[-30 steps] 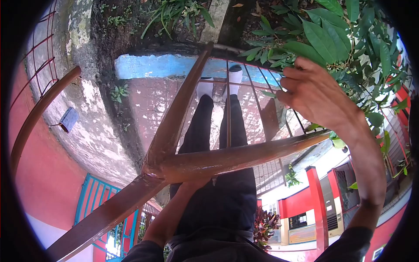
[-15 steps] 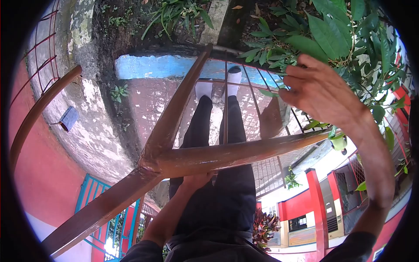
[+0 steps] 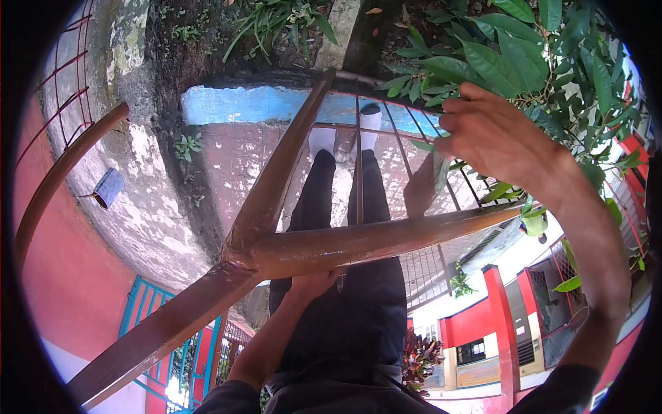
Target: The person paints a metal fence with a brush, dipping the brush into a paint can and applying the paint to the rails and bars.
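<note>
I stand at the corner of a brown metal handrail (image 3: 372,240) and look down past my dark trousers (image 3: 345,207) to my white shoes (image 3: 323,140). My left hand (image 3: 314,283) reaches up under the rail and holds it from below, its fingers hidden behind the bar. Out over the railing's thin vertical bars (image 3: 358,172), my right hand (image 3: 500,141) is stretched among the green leaves (image 3: 483,62) of a branch. I see it from the back with the fingers bent and pointing left. Whether it grips a leaf or twig I cannot tell.
A blue-painted ledge (image 3: 241,103) and wet reddish floor lie below. A mossy concrete wall (image 3: 145,179) with a small grey box (image 3: 109,188) curves on the left. A second rail (image 3: 62,172) runs at far left. Red buildings (image 3: 496,317) and a blue gate (image 3: 148,310) are far below.
My right hand has shifted slightly left and down among the leaves, and the branch has swayed. The left hand stays on the rail.
</note>
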Demonstrator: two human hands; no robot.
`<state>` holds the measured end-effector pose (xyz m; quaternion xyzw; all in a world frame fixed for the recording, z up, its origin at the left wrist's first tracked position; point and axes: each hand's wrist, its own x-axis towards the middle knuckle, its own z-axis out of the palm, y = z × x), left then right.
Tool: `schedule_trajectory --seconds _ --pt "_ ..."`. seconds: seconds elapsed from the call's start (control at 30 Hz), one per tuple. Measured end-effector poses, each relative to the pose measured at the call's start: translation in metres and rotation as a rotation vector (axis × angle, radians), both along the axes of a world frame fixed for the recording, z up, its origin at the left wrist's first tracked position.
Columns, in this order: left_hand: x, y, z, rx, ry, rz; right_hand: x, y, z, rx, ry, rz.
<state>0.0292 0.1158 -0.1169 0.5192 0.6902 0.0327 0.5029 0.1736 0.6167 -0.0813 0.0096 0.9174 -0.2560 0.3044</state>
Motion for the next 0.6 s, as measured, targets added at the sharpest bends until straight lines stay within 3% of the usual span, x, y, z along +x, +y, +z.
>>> schedule_trajectory --seconds 0.1,0.17,0.23,0.43,0.5,0.53,0.6 --pt "0.0 0.0 -0.003 0.02 0.029 -0.014 -0.004 0.008 0.002 0.173 0.134 -0.073" --pt "-0.002 -0.002 -0.003 0.092 0.054 -0.013 -0.009 0.015 0.004 0.26 0.143 0.06" --pt "-0.006 0.007 0.0 -0.074 0.017 -0.016 -0.01 0.012 -0.001 0.339 0.114 -0.043" --pt "-0.022 0.019 0.005 0.076 0.019 -0.032 0.008 -0.017 -0.009 0.087 0.049 -0.19" --pt "-0.03 0.021 0.009 0.012 -0.003 -0.027 0.016 -0.024 0.004 0.24 -0.142 -0.093" --pt "-0.035 0.022 0.013 -0.061 -0.022 -0.012 0.021 -0.029 0.018 0.436 -0.056 -0.064" --pt "-0.045 0.02 0.015 -0.033 -0.047 0.044 0.021 -0.032 0.046 0.584 -0.092 -0.109"
